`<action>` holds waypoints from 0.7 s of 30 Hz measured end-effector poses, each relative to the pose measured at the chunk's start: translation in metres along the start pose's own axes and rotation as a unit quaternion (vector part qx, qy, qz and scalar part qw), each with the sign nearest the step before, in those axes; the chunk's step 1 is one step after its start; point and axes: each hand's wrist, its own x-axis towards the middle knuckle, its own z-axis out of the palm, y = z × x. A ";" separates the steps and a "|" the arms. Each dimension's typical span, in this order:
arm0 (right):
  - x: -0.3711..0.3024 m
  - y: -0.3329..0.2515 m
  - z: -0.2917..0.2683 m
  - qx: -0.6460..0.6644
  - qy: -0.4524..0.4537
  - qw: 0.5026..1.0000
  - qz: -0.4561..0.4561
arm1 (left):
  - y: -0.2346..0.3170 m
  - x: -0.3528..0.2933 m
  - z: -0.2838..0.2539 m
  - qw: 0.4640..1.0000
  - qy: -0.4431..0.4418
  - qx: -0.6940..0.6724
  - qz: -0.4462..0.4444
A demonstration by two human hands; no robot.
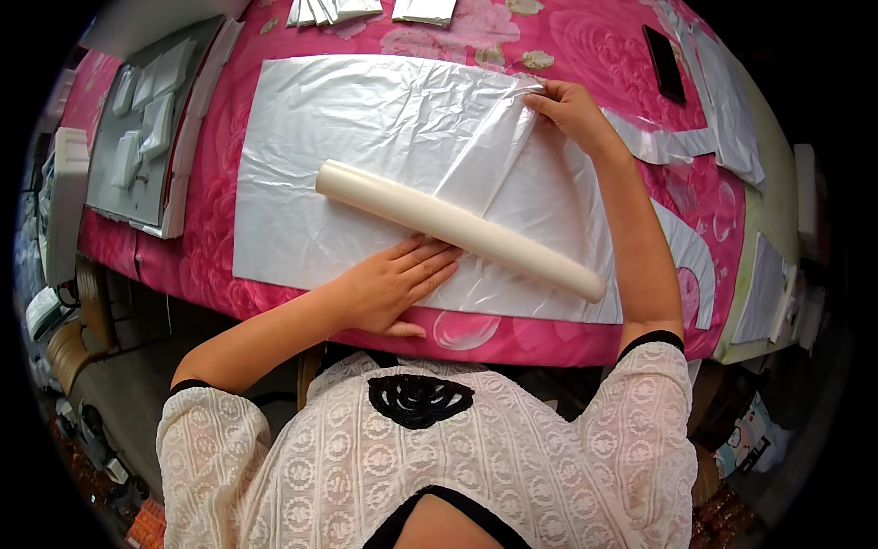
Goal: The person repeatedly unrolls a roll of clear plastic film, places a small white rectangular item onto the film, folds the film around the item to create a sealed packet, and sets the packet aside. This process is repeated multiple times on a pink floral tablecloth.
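Note:
A large sheet of thin whitish plastic film [302, 119] is spread over the table in front of me, creased toward its far right. Across it, slanting from upper left to lower right, lies a long cream-coloured roll or tube [457, 229]. My left hand [398, 284] rests flat on the film, fingers stretched out, the tips close against the near side of the roll. At the film's far right corner my right hand [560, 105] pinches the edge between thumb and fingers, drawing a fold up there.
A pink flowered cloth [206, 256] covers the table. On the left, small white packets lie on a grey board [114, 174]. Folded silvery packets [334, 9] sit at the far edge. A black phone [664, 64] and loose plastic pieces [732, 119] lie at the right.

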 end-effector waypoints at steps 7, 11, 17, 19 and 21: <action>-0.015 -0.003 0.014 -0.031 0.240 0.967 -0.074 | 0.012 -0.001 0.008 0.999 -0.024 -0.001 -0.029; -0.109 -0.038 0.068 -0.119 0.071 0.976 -0.170 | 0.032 -0.005 0.021 0.997 -0.003 0.007 -0.076; -0.167 -0.009 0.105 -0.304 0.100 0.924 -0.209 | 0.045 -0.003 0.025 0.995 0.003 0.028 -0.092; -0.159 0.004 0.077 -0.327 0.172 0.914 -0.170 | 0.045 -0.002 0.022 0.995 -0.001 0.030 -0.091; -0.147 0.027 0.039 -0.360 0.262 0.888 -0.110 | 0.042 -0.004 0.019 0.998 0.010 0.006 -0.069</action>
